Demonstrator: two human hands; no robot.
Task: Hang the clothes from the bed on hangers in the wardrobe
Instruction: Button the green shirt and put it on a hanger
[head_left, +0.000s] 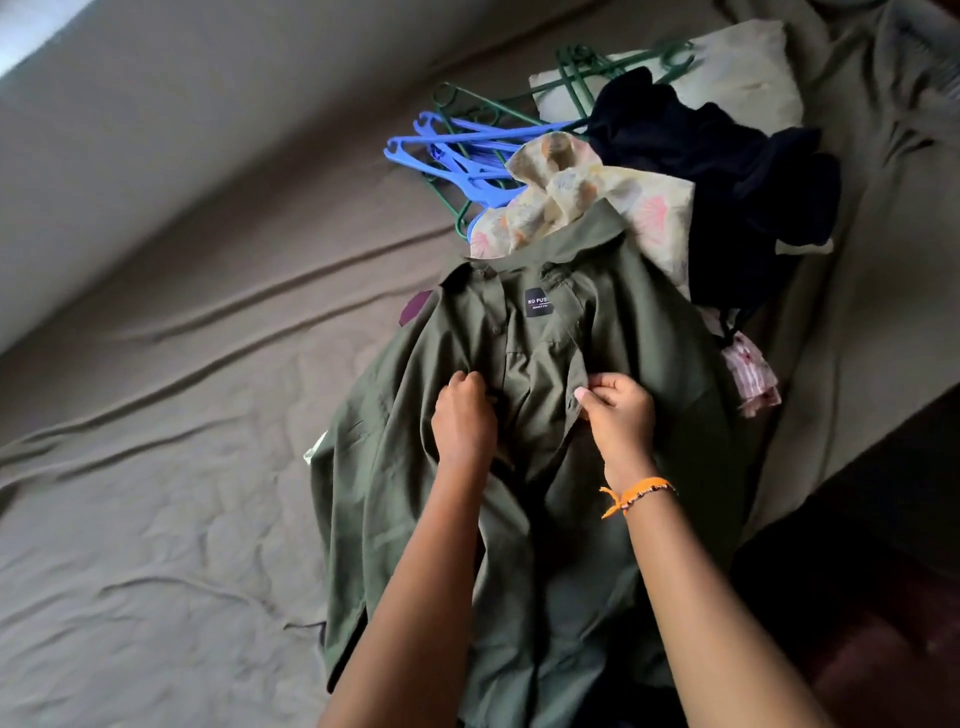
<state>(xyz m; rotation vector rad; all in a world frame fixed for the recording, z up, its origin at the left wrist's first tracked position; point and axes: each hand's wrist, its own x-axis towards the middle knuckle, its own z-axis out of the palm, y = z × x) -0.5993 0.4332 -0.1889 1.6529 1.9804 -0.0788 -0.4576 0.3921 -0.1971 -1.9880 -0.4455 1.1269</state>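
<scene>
Olive-green shirt lies flat in the middle of the bed, collar away from the person. The left hand and right hand each pinch one front edge. Beyond lie a floral garment, dark clothes, then blue hangers and green hangers.

An olive-green button shirt lies spread flat, front up, collar open, on the bed. Past its collar lie a floral cream shirt, a dark navy garment, and blue hangers and green hangers.
</scene>
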